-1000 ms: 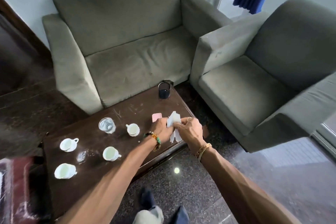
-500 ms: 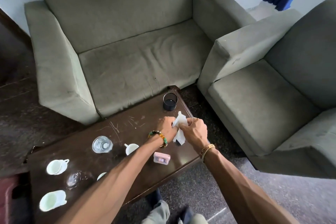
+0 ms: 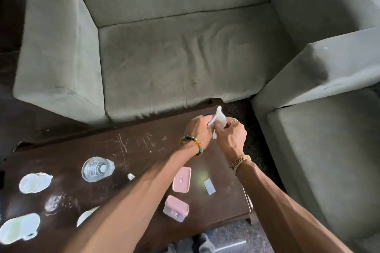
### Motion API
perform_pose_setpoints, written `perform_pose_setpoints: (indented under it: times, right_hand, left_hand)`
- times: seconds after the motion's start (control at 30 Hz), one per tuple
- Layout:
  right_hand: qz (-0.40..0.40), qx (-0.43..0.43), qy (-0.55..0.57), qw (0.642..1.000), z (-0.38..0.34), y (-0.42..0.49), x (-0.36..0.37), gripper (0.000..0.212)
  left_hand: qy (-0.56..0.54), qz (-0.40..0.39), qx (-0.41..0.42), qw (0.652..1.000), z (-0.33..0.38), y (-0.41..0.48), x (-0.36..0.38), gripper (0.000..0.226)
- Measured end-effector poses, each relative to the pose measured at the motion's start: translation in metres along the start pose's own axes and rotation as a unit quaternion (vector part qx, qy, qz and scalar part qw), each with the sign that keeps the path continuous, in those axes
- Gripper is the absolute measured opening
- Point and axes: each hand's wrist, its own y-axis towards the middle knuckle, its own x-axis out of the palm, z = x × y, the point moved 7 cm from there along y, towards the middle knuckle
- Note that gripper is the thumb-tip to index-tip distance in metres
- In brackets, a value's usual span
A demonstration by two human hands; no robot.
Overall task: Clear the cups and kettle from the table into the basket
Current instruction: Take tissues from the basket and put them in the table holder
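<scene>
Both hands meet over the far right end of the dark wooden table. My left hand and my right hand together grip a crumpled white tissue. White cups stand on the left part of the table: one at the far left, one at the near left corner, and one half hidden by my left forearm. A clear drinking glass stands beyond them. No kettle or basket is in view.
A pink box and its pink lid lie near the table's front, with a small white card to their right. A grey-green sofa sits behind the table and an armchair on the right.
The camera has tilted down and moved closer to the table. Both hands with the tissue have shifted toward the table's far right end, hiding the dark round container.
</scene>
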Motion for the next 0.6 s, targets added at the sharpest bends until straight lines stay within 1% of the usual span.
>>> perform_pose_setpoints:
  times: [0.07,0.17,0.27,0.37,0.47,0.57,0.6]
  right_hand:
    - [0.008,-0.011,-0.002,1.0,0.003,0.026,0.011,0.028]
    - [0.003,-0.011,-0.002,1.0,0.013,0.05,0.028,0.026]
    - [-0.006,-0.001,0.002,1.0,0.03,0.064,0.045,0.031]
    - [-0.015,0.014,-0.003,1.0,0.049,0.072,0.058,0.031]
    - [-0.014,-0.008,-0.02,1.0,0.056,0.078,0.068,0.033]
    - [-0.019,-0.01,-0.061,0.998,0.059,0.083,0.075,0.017]
    - [-0.019,-0.007,-0.074,0.997,0.061,0.084,0.076,0.022]
  left_hand:
    - [-0.001,0.016,0.007,1.0,-0.005,0.022,0.009,0.017]
    - [-0.01,0.022,0.006,1.0,-0.019,0.043,0.027,0.015]
    - [-0.002,0.021,0.001,1.0,-0.037,0.055,0.046,0.023]
    - [0.016,0.011,-0.007,1.0,-0.055,0.061,0.065,0.026]
    - [0.027,0.02,-0.018,0.999,-0.066,0.065,0.074,0.018]
    - [0.057,0.038,-0.017,0.997,-0.066,0.068,0.075,0.013]
    - [0.064,0.043,-0.019,0.997,-0.066,0.068,0.075,0.014]
